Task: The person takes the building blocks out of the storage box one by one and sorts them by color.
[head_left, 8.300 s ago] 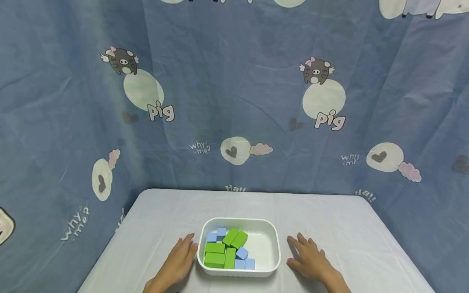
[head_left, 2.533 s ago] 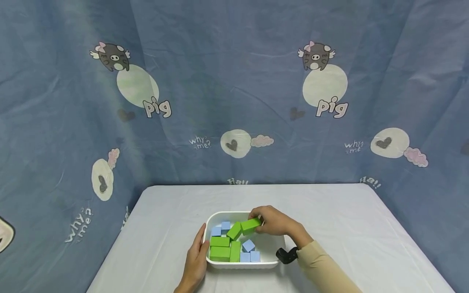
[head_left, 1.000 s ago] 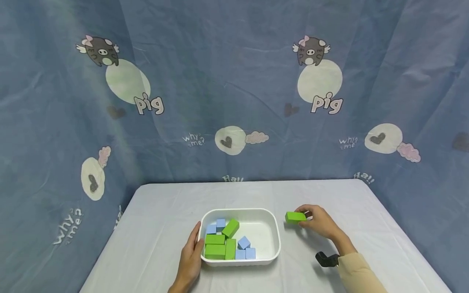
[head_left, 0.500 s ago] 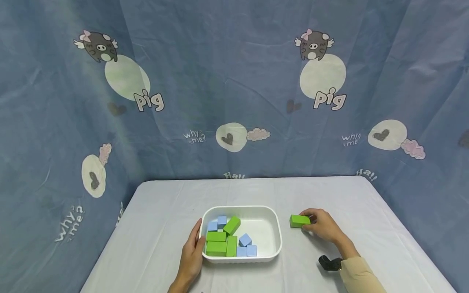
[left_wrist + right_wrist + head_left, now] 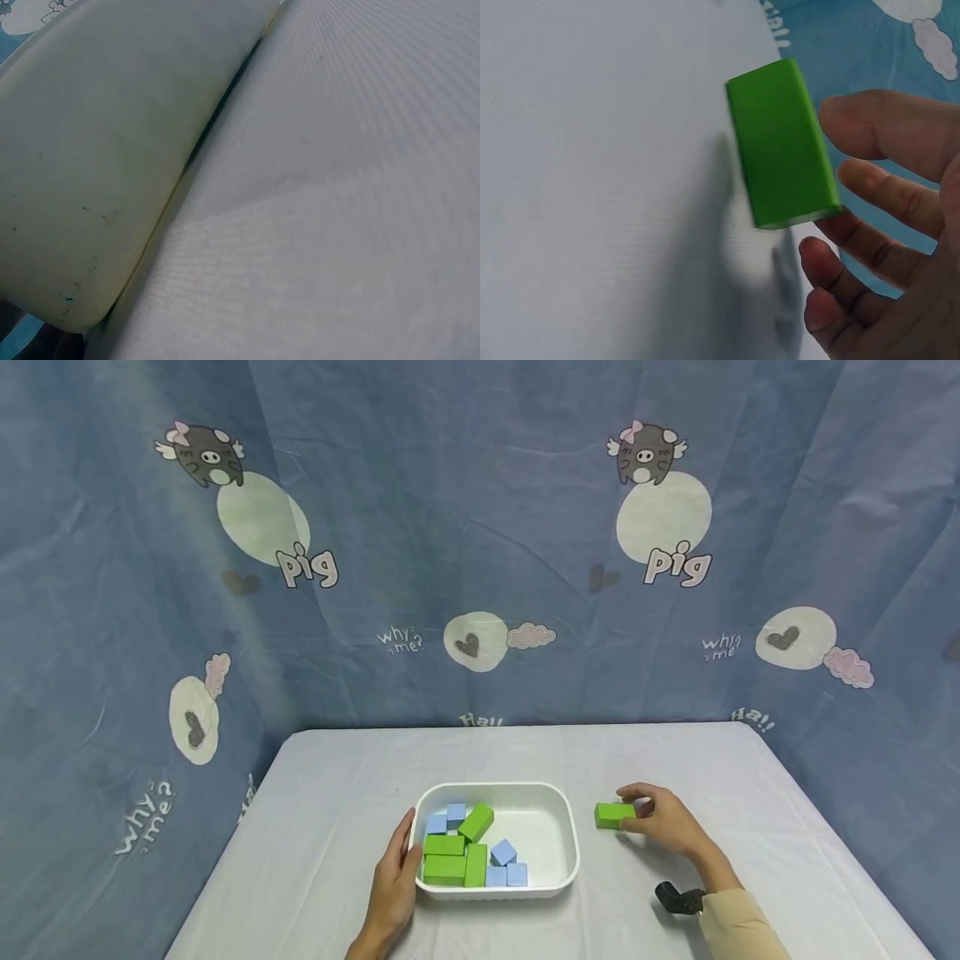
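Observation:
On the table right of a white plastic tray (image 5: 555, 835) is a green rectangular block (image 5: 613, 815). My right hand (image 5: 667, 822) is at its right end, thumb and fingers spread around it; in the right wrist view, a gap shows between the thumb (image 5: 855, 124) and the green block. Inside the tray are several green blocks (image 5: 444, 870) and several smaller blue cubes (image 5: 503, 852). My left hand (image 5: 393, 881) rests against the tray's left side, fingers extended along the wall. The left wrist view shows the tray's outer wall (image 5: 112, 150) but hardly any of that hand.
A white cloth covers the table (image 5: 337, 793). Behind and at the sides hangs a blue curtain (image 5: 390, 527) printed with pigs and words. A black device (image 5: 678, 898) is at the right wrist, beside a beige sleeve (image 5: 738, 927).
My right hand has taken a green block from the tray and set it down to the right; its fingers have just loosened. My left hand has moved in against the tray.

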